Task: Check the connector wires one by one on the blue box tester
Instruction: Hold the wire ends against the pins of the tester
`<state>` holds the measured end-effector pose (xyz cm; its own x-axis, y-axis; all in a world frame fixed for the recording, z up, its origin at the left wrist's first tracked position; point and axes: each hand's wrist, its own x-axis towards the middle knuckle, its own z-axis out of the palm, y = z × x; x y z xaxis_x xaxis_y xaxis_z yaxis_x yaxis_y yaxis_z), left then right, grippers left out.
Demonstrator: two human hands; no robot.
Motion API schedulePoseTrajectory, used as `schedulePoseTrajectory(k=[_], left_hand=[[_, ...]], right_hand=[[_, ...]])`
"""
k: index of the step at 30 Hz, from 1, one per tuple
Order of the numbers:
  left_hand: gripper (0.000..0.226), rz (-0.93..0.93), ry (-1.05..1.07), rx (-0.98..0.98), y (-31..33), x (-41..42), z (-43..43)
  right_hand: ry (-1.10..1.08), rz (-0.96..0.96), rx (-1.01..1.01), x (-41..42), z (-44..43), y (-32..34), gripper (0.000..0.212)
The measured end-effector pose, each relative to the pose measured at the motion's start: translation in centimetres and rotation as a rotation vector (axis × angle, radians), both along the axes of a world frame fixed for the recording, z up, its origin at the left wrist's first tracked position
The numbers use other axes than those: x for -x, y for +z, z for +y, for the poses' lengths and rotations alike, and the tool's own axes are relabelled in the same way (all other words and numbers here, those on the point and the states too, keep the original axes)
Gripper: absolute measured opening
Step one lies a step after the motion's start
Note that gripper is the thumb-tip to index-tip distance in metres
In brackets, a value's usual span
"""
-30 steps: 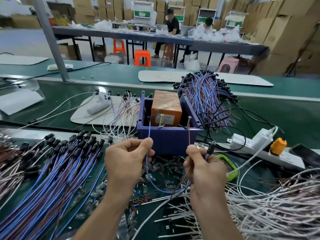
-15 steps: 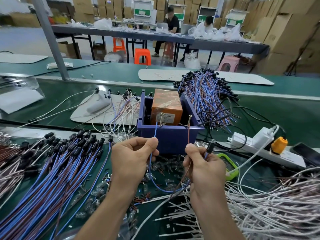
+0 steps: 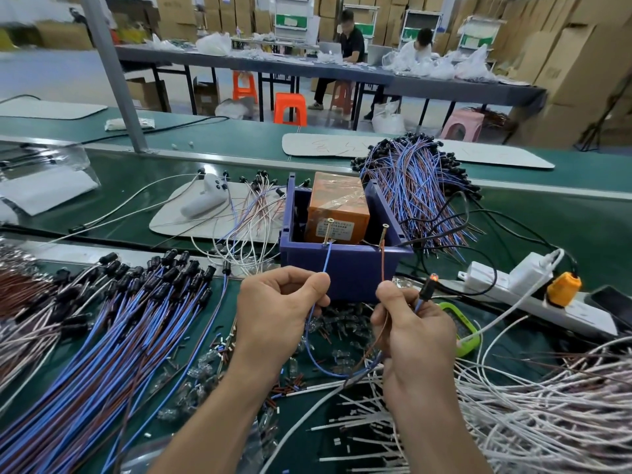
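The blue box tester (image 3: 345, 271) sits mid-surface (image 3: 533, 230), just beyond the hands. The left hand (image 3: 277, 313) pinches a blue wire (image 3: 326, 260) up to one screw (image 3: 329, 230). The right hand (image 3: 413, 333) pinches a brown wire (image 3: 383, 265) up to the other (image 3: 383, 236). The connector (image 3: 427, 289) glows orange at its tip.

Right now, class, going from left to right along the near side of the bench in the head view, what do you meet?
Bundle of blue and brown wires → left hand pinching the blue wire → right hand pinching the brown wire → green-rimmed device → orange plug.
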<state>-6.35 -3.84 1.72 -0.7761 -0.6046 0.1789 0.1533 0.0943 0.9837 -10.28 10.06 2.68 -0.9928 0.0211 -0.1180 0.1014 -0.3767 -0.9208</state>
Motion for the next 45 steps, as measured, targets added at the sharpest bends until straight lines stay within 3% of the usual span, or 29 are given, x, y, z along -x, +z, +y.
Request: schedulePoseTrajectory(k=[3, 12, 18, 21, 26, 32, 34, 37, 43, 45], left_hand=[[0.016, 0.021, 0.044, -0.013, -0.1, -0.2, 0.0], [0.021, 0.049, 0.165, -0.09, 0.1, -0.6, 0.0], [0.009, 0.067, -0.129, -0.136, 2.1, -1.7, 2.4], [0.022, 0.018, -0.381, -0.274, 2.6, -2.3, 3.2], [0.026, -0.04, -0.648, -0.426, 2.9, -3.1, 3.6], [0.009, -0.054, -0.666, -0.501, 4.3, -3.7, 5.1], [0.003, -0.112, -0.508, -0.408, 4.9, -3.8, 5.9], [0.008, -0.184, -0.278, -0.114, 5.5, -4.2, 6.7], [0.005, -0.403, -0.409, 0.351, 5.4, -5.4, 9.8], [0.01, -0.499, -0.527, 0.411, 5.4, -5.5, 11.2]], right_hand=[[-0.069, 0.017, 0.015, 0.1, 0.3, -0.2, 0.021], [0.007, 0.14, 0.032, -1.3, 0.5, 1.1, 0.04], [0.165, 0.154, -0.058, -3.2, 0.4, 2.4, 0.035], [0.219, 0.086, -0.056, -3.9, 0.6, 3.0, 0.036], [0.22, -0.024, -0.039, -5.3, 2.1, 4.4, 0.042], [0.198, -0.035, -0.17, -7.2, 5.7, 6.8, 0.012], [0.172, -0.062, -0.122, -7.7, 8.4, 7.6, 0.011], [0.119, -0.087, -0.093, -8.4, 13.5, 8.7, 0.027], [-0.007, -0.172, -0.379, -9.3, 23.4, 9.3, 0.03], [-0.049, -0.214, -0.495, -9.0, 26.0, 9.1, 0.029]])
